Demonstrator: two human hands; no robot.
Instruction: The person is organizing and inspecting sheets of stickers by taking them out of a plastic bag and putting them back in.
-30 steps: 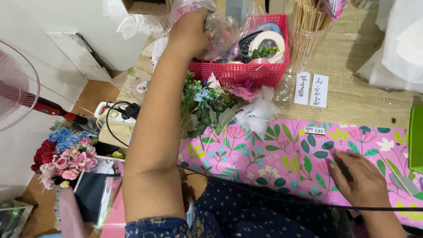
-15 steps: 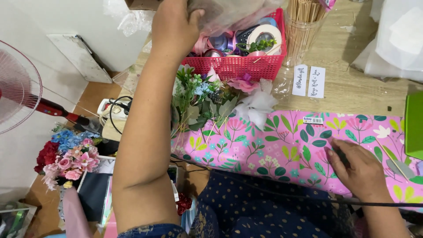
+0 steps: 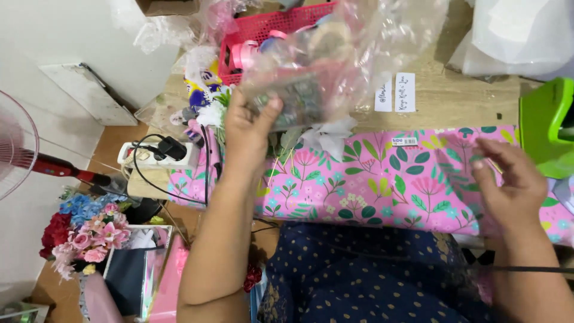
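Clear plastic bag [image 3: 323,66], crumpled and holding what seemed to be small dark and pink items, blurred through the film, was gripped at its lower edge by the left hand [image 3: 248,122]. The thumb and fingers were clamped on the film, and the bag was held up over the near edge of the table. The forearm was stretched straight forward from the lap, wrist slightly bent back. The step in hand was judged to be the lifting of the bag toward the body; a steady grip would be called for next, since the contents hung loose. The right hand [image 3: 508,179] was hovering, fingers apart and holding nothing, over the pink floral wrapping paper [image 3: 382,179]. Beyond the left fingertips the red basket [image 3: 263,30] was seen.
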